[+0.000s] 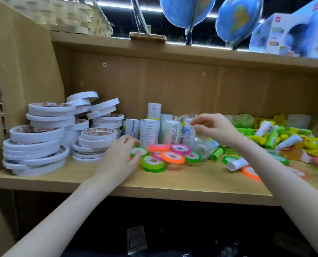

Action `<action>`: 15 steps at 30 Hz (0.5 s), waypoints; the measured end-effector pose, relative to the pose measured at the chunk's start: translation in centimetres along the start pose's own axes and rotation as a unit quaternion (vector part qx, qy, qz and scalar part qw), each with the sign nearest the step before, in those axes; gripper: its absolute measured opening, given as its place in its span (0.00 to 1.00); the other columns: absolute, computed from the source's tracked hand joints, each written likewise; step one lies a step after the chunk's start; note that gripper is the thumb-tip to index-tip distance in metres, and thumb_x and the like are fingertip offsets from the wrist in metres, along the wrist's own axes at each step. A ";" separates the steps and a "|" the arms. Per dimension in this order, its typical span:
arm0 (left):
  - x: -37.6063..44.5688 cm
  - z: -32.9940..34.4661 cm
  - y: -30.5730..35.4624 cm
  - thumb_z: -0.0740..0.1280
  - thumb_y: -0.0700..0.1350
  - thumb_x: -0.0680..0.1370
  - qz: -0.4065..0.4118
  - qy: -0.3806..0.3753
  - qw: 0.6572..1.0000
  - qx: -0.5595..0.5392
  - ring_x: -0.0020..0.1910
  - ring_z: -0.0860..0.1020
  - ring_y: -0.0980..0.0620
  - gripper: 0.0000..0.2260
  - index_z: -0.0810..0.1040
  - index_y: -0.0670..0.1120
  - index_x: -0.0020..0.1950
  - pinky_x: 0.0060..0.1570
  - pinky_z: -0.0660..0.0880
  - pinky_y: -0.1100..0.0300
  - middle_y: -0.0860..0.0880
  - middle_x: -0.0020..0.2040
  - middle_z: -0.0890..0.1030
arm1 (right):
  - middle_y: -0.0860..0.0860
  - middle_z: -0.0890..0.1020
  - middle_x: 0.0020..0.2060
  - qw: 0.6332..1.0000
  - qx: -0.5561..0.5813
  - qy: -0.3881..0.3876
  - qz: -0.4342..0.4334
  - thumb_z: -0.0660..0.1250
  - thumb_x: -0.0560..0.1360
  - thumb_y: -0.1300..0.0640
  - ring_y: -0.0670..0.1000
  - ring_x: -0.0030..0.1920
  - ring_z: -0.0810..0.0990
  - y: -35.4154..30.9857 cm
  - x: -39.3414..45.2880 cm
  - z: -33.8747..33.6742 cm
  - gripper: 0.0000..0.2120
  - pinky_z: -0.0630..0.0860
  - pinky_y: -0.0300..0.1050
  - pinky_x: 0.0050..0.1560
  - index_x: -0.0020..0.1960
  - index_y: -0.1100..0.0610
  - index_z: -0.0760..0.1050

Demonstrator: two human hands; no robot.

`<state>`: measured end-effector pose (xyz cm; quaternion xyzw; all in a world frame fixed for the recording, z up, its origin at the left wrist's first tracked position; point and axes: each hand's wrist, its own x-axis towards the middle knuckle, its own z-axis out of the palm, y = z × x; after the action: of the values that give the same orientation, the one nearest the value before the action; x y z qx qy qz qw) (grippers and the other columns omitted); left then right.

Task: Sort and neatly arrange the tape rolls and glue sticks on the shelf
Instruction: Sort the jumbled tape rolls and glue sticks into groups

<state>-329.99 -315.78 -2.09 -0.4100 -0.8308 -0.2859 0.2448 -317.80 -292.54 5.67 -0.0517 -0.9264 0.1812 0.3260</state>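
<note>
Sorting small tapes: my left hand (121, 154) grips a green tape roll (138, 152); right hand (213, 127) pinches clear wrap (188, 115) above tape stacks (170, 132). Next, I judge: stack neon rolls (173, 157) beside my left grip.

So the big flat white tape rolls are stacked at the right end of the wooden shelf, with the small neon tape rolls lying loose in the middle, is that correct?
Not quite: the head view shows the big flat white tape rolls stacked at the left end of the wooden shelf, not the right. The small neon tape rolls do lie loose in the middle.
</note>
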 end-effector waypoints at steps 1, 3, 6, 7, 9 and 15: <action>0.0 -0.3 -0.5 0.61 0.45 0.78 0.002 0.003 1.000 0.009 0.61 0.70 0.48 0.12 0.75 0.46 0.60 0.59 0.64 0.56 0.49 0.60 0.73 | 0.53 0.83 0.48 1.000 -0.005 -0.011 -0.019 0.67 0.74 0.61 0.49 0.47 0.79 -0.6 0.9 0.4 0.07 0.75 0.45 0.54 0.52 0.58 0.80; -0.1 -1.0 -1.7 0.59 0.48 0.78 0.011 0.018 0.998 0.056 0.61 0.71 0.47 0.13 0.76 0.46 0.58 0.60 0.64 0.52 0.49 0.59 0.74 | 0.53 0.82 0.51 0.997 -0.029 -0.025 -0.070 0.68 0.74 0.59 0.47 0.48 0.76 -2.4 2.9 1.8 0.10 0.70 0.37 0.52 0.54 0.59 0.79; -0.1 -2.3 -3.8 0.55 0.50 0.74 0.006 0.059 0.992 0.108 0.57 0.73 0.43 0.16 0.78 0.47 0.53 0.59 0.65 0.46 0.47 0.55 0.77 | 0.55 0.80 0.55 0.986 -0.077 -0.051 -0.137 0.69 0.74 0.57 0.51 0.54 0.76 -5.3 6.3 4.9 0.15 0.67 0.36 0.54 0.59 0.61 0.76; 0.0 -2.7 -4.4 0.58 0.47 0.74 -0.008 0.065 0.992 0.112 0.57 0.73 0.42 0.13 0.78 0.46 0.53 0.59 0.65 0.46 0.46 0.55 0.77 | 0.55 0.79 0.57 0.981 -0.103 -0.072 -0.148 0.68 0.74 0.56 0.52 0.57 0.76 -6.1 7.4 6.2 0.17 0.66 0.38 0.56 0.61 0.60 0.75; 0.3 -3.1 -5.5 0.64 0.42 0.75 -0.023 0.069 0.991 0.115 0.59 0.72 0.42 0.11 0.77 0.46 0.56 0.61 0.63 0.46 0.46 0.58 0.76 | 0.55 0.77 0.60 0.968 -0.160 -0.121 -0.149 0.67 0.75 0.52 0.53 0.60 0.74 -7.4 9.6 8.7 0.21 0.67 0.42 0.60 0.65 0.57 0.71; 0.8 -2.1 -7.2 0.48 0.54 0.70 -0.018 0.078 0.990 0.114 0.54 0.75 0.45 0.24 0.77 0.48 0.55 0.57 0.64 0.48 0.49 0.52 0.79 | 0.52 0.75 0.62 0.943 -0.269 -0.169 -0.102 0.70 0.72 0.49 0.55 0.63 0.71 -8.6 12.5 12.9 0.27 0.66 0.53 0.59 0.68 0.52 0.66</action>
<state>-335.96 -320.32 -2.06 -0.3411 -0.8437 -0.2242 0.3488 -335.42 -301.72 6.79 -0.0115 -0.9824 -0.1030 0.1554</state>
